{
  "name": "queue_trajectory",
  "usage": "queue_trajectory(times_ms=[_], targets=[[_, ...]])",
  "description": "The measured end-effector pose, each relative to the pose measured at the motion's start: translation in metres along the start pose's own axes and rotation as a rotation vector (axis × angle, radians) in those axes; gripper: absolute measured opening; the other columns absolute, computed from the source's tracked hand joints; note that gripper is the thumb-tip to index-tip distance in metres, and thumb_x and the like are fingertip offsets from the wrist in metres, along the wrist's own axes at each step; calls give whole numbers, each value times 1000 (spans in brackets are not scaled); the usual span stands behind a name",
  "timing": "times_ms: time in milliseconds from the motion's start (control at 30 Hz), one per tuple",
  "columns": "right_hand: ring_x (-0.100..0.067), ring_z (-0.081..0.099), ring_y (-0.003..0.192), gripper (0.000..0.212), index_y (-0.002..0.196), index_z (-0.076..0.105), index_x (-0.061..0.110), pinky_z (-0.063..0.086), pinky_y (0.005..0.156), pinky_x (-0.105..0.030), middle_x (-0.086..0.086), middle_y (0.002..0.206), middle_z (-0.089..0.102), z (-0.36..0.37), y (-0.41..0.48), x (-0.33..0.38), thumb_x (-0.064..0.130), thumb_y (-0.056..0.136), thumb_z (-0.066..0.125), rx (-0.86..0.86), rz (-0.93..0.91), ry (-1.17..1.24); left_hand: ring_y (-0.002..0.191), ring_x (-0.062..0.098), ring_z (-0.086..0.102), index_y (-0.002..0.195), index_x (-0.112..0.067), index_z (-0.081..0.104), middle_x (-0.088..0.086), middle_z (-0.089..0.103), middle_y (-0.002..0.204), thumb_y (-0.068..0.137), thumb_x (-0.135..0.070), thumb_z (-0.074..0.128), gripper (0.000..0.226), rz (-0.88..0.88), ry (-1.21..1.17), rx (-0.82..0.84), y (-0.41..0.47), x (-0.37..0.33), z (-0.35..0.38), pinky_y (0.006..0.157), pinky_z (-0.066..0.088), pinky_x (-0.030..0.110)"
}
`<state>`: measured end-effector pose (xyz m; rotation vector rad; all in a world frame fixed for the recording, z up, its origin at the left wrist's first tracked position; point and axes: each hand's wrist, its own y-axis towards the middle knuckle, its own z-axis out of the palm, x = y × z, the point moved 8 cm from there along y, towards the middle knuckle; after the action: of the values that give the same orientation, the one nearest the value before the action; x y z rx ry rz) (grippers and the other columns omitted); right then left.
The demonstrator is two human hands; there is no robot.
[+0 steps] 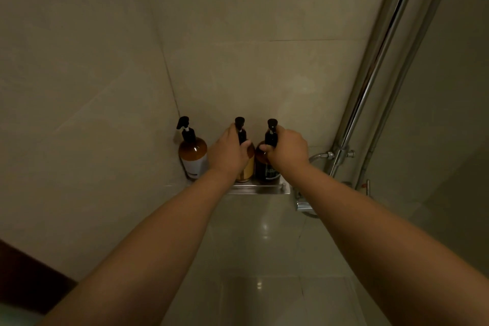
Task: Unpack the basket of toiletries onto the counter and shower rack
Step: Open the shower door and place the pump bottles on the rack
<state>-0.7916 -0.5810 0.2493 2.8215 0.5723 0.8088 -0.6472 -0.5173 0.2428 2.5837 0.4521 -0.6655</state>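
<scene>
Reaching in from 7 and 5 o'clock: two bare forearms.

- Left hand point(227, 152): fingers curled round the neck of the middle pump bottle point(250, 164), thumb on its shoulder.
- Right hand point(289, 151): closed round the neck of the dark pump bottle point(267, 169), just beside the middle one at its 3 o'clock.
- Amber pump bottle with white label point(192, 157): at 9 o'clock, standing free in the corner.
- All three bottles: upright on the metal shower rack point(260, 189).
- Tiled wall point(264, 74): behind the rack.
- Chrome riser pipe point(381, 66): at 2 o'clock.
</scene>
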Motion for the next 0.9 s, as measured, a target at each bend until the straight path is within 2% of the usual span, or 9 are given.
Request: queue_trajectory(times_ms=[167,300,533,733,900], targets=[[-30,63,100,43,124,57,14,49,74,-35,-13,111,65,3,0,0,35,89,71,10,27,-16,116,29,57,133,-14,49,10,61,126,97,-33,60,42,-7,-42,14,3,4,0,89,49,39],[-30,63,100,43,124,57,14,54,79,-40,-14,111,65,4,-2,6,35,89,71,10,45,-20,117,31,57,134,-10,47,14,60,128,97,-29,60,44,-4,-67,14,2,6,-1,90,48,40],[-29,63,98,43,124,55,14,42,67,-32,-14,110,64,9,-1,9,35,89,70,1,42,-31,116,34,57,136,-6,47,17,60,127,97,-26,61,47,-16,-112,-1,0,12,-2,91,50,44],[-32,63,94,40,122,56,16,42,67,-32,-14,106,62,16,-1,15,32,88,70,-17,44,4,119,35,55,138,-5,46,19,58,130,96,-20,61,47,-46,-170,1,-2,17,-3,94,48,42],[-32,63,95,46,129,56,15,43,68,-33,-14,108,61,26,-1,32,30,87,72,-4,-5,20,120,35,55,141,-7,44,18,57,132,97,-24,60,50,-83,-126,-3,-2,33,-10,92,46,40]])
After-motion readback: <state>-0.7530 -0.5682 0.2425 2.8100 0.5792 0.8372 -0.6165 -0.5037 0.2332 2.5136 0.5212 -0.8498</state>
